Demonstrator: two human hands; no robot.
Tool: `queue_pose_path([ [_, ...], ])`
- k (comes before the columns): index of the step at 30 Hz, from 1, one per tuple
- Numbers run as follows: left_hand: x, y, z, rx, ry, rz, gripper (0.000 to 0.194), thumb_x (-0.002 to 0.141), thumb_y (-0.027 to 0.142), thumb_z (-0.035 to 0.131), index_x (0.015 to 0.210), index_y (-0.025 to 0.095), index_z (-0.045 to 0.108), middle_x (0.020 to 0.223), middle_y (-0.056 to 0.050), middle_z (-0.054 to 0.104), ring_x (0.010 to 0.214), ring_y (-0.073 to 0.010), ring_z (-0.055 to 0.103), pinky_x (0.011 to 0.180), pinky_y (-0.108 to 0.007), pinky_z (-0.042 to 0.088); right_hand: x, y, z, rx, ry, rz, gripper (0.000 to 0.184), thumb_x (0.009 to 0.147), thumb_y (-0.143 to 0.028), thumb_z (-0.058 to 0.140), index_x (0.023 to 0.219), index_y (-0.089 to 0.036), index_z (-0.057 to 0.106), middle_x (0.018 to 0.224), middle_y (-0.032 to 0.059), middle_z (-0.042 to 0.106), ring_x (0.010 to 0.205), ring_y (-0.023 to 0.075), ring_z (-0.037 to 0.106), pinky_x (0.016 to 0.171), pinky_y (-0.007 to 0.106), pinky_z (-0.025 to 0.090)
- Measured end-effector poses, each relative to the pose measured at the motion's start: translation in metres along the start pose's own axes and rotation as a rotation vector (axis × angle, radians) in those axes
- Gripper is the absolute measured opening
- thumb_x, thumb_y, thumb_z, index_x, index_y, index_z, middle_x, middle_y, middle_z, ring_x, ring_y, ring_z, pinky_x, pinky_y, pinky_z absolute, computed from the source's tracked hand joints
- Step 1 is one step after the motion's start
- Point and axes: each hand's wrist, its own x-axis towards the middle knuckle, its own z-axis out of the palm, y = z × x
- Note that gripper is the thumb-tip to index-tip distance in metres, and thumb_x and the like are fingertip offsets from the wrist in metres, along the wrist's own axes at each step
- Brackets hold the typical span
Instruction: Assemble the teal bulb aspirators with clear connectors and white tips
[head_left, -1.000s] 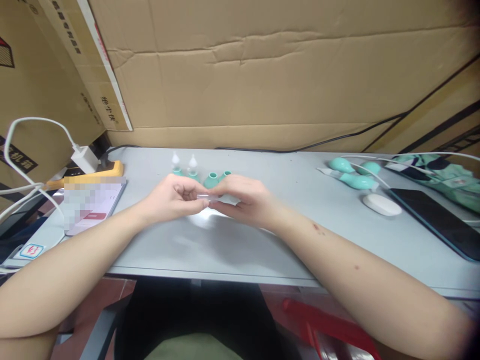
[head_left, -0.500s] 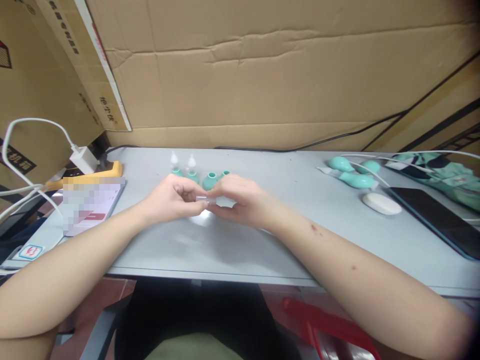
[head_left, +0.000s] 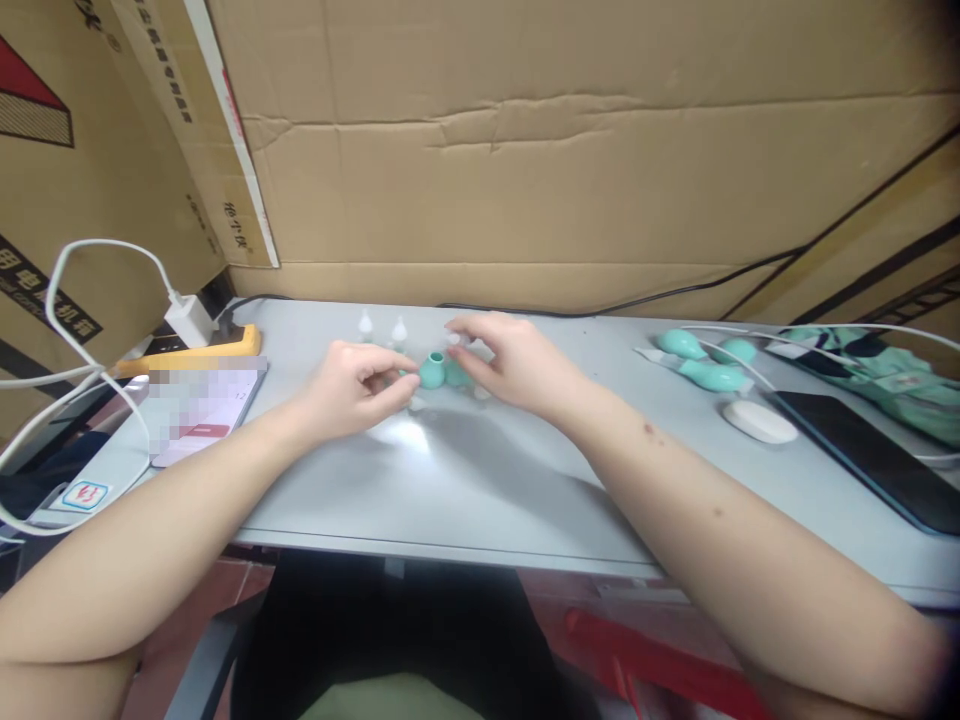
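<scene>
My right hand [head_left: 499, 360] pinches a small clear-white tip [head_left: 454, 340] between thumb and fingers, just above a teal bulb [head_left: 456, 372] that it partly covers. My left hand [head_left: 360, 390] is loosely curled, thumb and forefinger slightly apart, and nothing shows between them. Its fingertips are beside an open-necked teal bulb [head_left: 433, 372]; whether they touch it I cannot tell. Behind my left hand stand two white pointed nozzles [head_left: 365, 325], their lower parts mostly hidden. Small pale pieces [head_left: 415, 402] lie on the table under my hands.
On the right are several teal bulbs [head_left: 679, 345], a white oval object [head_left: 759, 421], a dark phone [head_left: 862, 455] and a green patterned bag [head_left: 862, 375]. A yellow power strip [head_left: 202, 355], white cables and another phone [head_left: 217, 410] lie left. Cardboard [head_left: 525, 200] stands behind the grey table [head_left: 480, 500].
My hands have come apart from the clear piece they both held. My right hand has moved up and right to a bulb; my left hand now stays beside the other. The view has shifted slightly.
</scene>
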Motion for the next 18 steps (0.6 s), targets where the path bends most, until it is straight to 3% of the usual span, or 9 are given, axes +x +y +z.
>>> queue_pose_path([
  [3, 0.001, -0.002, 0.001, 0.064, -0.127, 0.036, 0.019, 0.095, 0.027, 0.071, 0.086, 0.016, 0.083, 0.058, 0.001, 0.067, 0.051, -0.0074, 0.051, 0.053, -0.022, 0.041, 0.012, 0.000, 0.005, -0.076, -0.132, -0.006, 0.026, 0.101, -0.028, 0.062, 0.115, -0.015, 0.079, 0.117, 0.0171, 0.083, 0.110, 0.0361, 0.073, 0.101, 0.049, 0.052],
  [7, 0.002, -0.002, 0.004, 0.094, -0.229, 0.079, 0.019, 0.096, 0.026, 0.069, 0.088, 0.017, 0.084, 0.073, -0.002, 0.078, 0.053, -0.0073, 0.053, 0.056, -0.023, 0.041, 0.015, -0.007, 0.016, -0.143, -0.196, 0.007, 0.027, 0.103, -0.027, 0.063, 0.119, -0.015, 0.081, 0.115, 0.0168, 0.083, 0.118, 0.0384, 0.070, 0.108, 0.051, 0.045],
  [12, 0.001, -0.004, 0.004, 0.088, -0.220, -0.015, 0.018, 0.095, 0.027, 0.069, 0.089, 0.018, 0.084, 0.061, 0.002, 0.070, 0.050, -0.0071, 0.051, 0.053, -0.023, 0.038, 0.014, -0.009, 0.020, -0.174, -0.222, -0.048, 0.030, 0.104, -0.016, 0.056, 0.121, -0.015, 0.081, 0.100, 0.0142, 0.083, 0.102, 0.0319, 0.073, 0.108, 0.048, 0.040],
  [18, 0.004, -0.002, 0.000, 0.088, -0.025, -0.189, 0.026, 0.091, 0.039, 0.078, 0.101, 0.015, 0.084, 0.077, -0.003, 0.077, 0.054, -0.0081, 0.054, 0.055, -0.023, 0.044, 0.006, -0.014, 0.003, 0.002, -0.046, -0.071, 0.025, 0.104, -0.027, 0.063, 0.119, -0.019, 0.081, 0.099, 0.0090, 0.085, 0.093, 0.0266, 0.073, 0.105, 0.046, 0.044],
])
